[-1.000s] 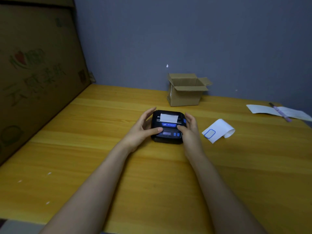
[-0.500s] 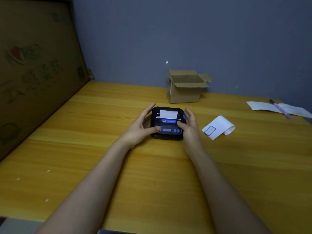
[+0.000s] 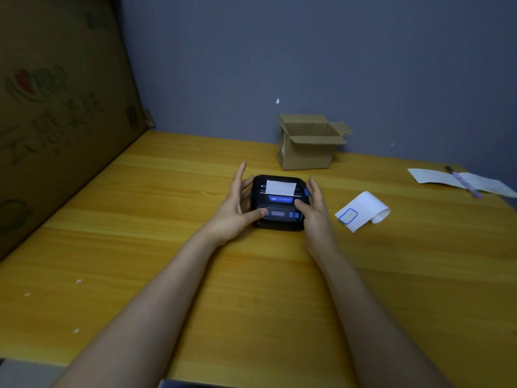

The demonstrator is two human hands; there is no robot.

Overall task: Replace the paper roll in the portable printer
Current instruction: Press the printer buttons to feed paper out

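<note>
**Two hands flank a small black printer on a wooden table**

A portable printer (image 3: pixel 278 203) — black, with blue buttons and a small screen on its front panel — sits flat near the middle of a yellow wooden table (image 3: pixel 167 247). A short strip of white paper (image 3: pixel 280 187) sticks up out of the slot on its top.

The left hand (image 3: pixel 236 208) rests against the printer's left side, fingers spread wide and pointing away from the person, thumb lying on the front panel. The right hand (image 3: pixel 314 208) mirrors it on the right side, fingers loosely open, thumb touching the panel near the blue buttons. Neither hand is closed around anything.

Just right of the printer, apart from it, lies a curled length of white paper roll (image 3: pixel 363 211) with a blue-outlined label at its loose end. Behind the printer stands an open cardboard box (image 3: pixel 307 152) by the grey wall. At the far right edge lie flat sheets of paper (image 3: pixel 430 177) with a pen (image 3: pixel 464 183) on them — well apart from the printer.
</note>
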